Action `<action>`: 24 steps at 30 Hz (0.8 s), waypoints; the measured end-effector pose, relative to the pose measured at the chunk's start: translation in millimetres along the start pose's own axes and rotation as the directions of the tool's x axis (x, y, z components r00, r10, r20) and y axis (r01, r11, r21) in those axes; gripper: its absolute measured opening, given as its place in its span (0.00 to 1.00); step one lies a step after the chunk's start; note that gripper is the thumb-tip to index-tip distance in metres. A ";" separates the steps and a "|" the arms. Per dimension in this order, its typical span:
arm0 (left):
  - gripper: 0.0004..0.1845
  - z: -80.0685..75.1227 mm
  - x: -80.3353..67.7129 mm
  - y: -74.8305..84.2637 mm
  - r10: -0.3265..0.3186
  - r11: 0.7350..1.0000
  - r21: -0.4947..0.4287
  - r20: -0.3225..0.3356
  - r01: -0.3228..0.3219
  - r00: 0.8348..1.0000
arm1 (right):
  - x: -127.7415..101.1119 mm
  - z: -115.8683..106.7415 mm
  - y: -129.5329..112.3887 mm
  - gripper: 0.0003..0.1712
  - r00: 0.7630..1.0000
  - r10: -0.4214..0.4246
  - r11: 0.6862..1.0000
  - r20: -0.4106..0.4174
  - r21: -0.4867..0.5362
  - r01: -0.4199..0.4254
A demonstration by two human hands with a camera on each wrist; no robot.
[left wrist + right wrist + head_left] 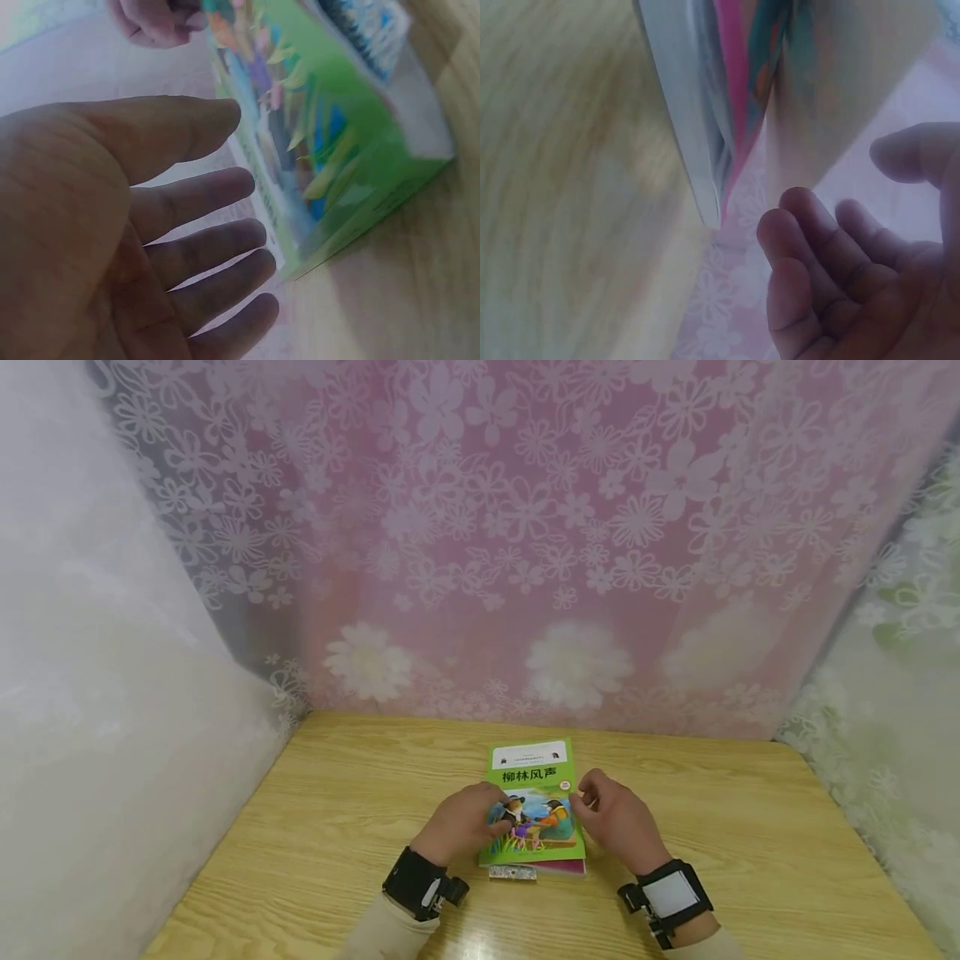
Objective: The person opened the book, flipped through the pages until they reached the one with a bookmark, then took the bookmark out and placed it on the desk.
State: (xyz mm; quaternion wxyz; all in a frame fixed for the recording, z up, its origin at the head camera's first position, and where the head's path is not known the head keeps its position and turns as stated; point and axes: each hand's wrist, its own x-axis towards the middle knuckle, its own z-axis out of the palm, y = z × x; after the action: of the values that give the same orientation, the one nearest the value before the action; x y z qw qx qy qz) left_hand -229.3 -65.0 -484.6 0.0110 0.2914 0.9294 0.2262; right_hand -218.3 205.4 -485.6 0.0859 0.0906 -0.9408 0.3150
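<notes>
A green picture book [536, 777] with cartoon animals on its cover lies face up on the table. Beneath it shows the magenta edge of another book [562, 866]. A small silvery, glittery item [513, 873] pokes out at the near left edge. My left hand [463, 820] is at the green book's left side, its fingers extended along that edge in the left wrist view. Beside the right edge is my right hand [621, 820], fingers loosely bent; in the right wrist view they look apart from the white page block [679, 112] and pink cover [735, 67].
The wooden table [360, 777] extends around the books. A pink floral curtain [480, 568] hangs behind it, with a white sheet [112, 693] on the left and a pale floral sheet [900, 693] on the right. Each wrist wears a strapped camera.
</notes>
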 end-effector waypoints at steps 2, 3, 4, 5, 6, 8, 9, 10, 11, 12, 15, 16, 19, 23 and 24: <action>0.19 2.7 -0.7 1.0 0.008 1.000 0.016 0.011 -0.008 1.000 | 0.1 3.1 0.6 0.11 1.000 0.017 0.999 0.009 0.031 -0.017; 0.19 3.2 -0.8 1.3 0.012 1.000 0.016 0.018 -0.012 1.000 | 0.4 4.5 1.0 0.12 1.000 0.023 0.999 0.013 0.045 -0.023; 0.20 3.9 -0.7 1.4 0.013 1.000 0.017 0.024 -0.013 1.000 | 0.6 5.9 1.1 0.12 0.999 0.029 0.998 0.017 0.058 -0.030; 0.20 3.9 -0.5 1.5 0.014 1.000 0.014 0.030 -0.014 0.999 | 1.0 7.1 1.0 0.12 0.999 0.032 0.997 0.018 0.070 -0.033; 0.20 3.7 -0.2 1.3 0.013 1.000 0.006 0.036 -0.013 0.999 | 1.3 8.1 0.8 0.12 0.999 0.032 0.996 0.017 0.083 -0.033; 0.20 3.7 0.8 0.1 0.002 1.000 -0.014 0.042 -0.001 0.999 | 2.2 10.7 0.4 0.11 1.000 0.017 0.994 0.013 0.111 -0.018; 0.20 3.7 1.3 -0.6 -0.006 1.000 -0.023 0.047 0.007 0.999 | 2.8 12.1 0.2 0.10 1.000 0.007 0.993 0.012 0.121 -0.008; 0.20 4.3 1.7 -0.7 -0.016 0.999 -0.028 0.051 0.017 0.999 | 2.9 12.8 -0.4 0.09 1.000 -0.007 0.992 0.013 0.128 0.005; 0.19 4.5 1.9 -0.7 -0.026 0.999 -0.030 0.056 0.027 0.998 | 3.1 13.6 -0.9 0.09 1.000 -0.021 0.990 0.012 0.137 0.019; 0.19 5.3 2.4 -1.0 -0.039 0.998 -0.039 0.062 0.041 0.997 | 3.1 14.4 -1.6 0.08 0.999 -0.029 0.988 0.015 0.149 0.027; 0.22 7.3 4.5 0.3 -0.085 0.992 -0.081 0.084 0.092 0.993 | 3.1 16.6 -3.5 0.08 0.999 -0.044 0.980 0.018 0.193 0.040; 0.24 7.7 5.5 1.3 -0.095 0.989 -0.101 0.091 0.105 0.991 | 3.0 17.3 -4.5 0.08 0.999 -0.050 0.976 0.014 0.214 0.046; 0.32 7.3 8.8 4.9 -0.140 0.971 -0.176 0.115 0.159 0.983 | 2.4 20.0 -11.0 0.11 0.997 -0.077 0.960 -0.003 0.271 0.075; 0.40 4.7 12.3 8.6 -0.186 0.944 -0.249 0.142 0.217 0.972 | -0.5 27.0 -25.9 0.15 0.990 -0.142 0.934 -0.018 0.329 0.140; 0.41 4.3 12.4 8.9 -0.194 0.939 -0.258 0.148 0.228 0.970 | -1.7 29.1 -29.6 0.16 0.987 -0.160 0.928 -0.022 0.337 0.158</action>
State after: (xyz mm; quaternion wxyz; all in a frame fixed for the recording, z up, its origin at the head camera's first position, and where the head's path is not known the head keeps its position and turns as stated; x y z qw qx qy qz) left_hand -234.1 -50.0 -483.3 0.1314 0.1988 0.9128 0.3316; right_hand -213.0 164.7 -491.7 0.0914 0.1807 -0.8627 0.4633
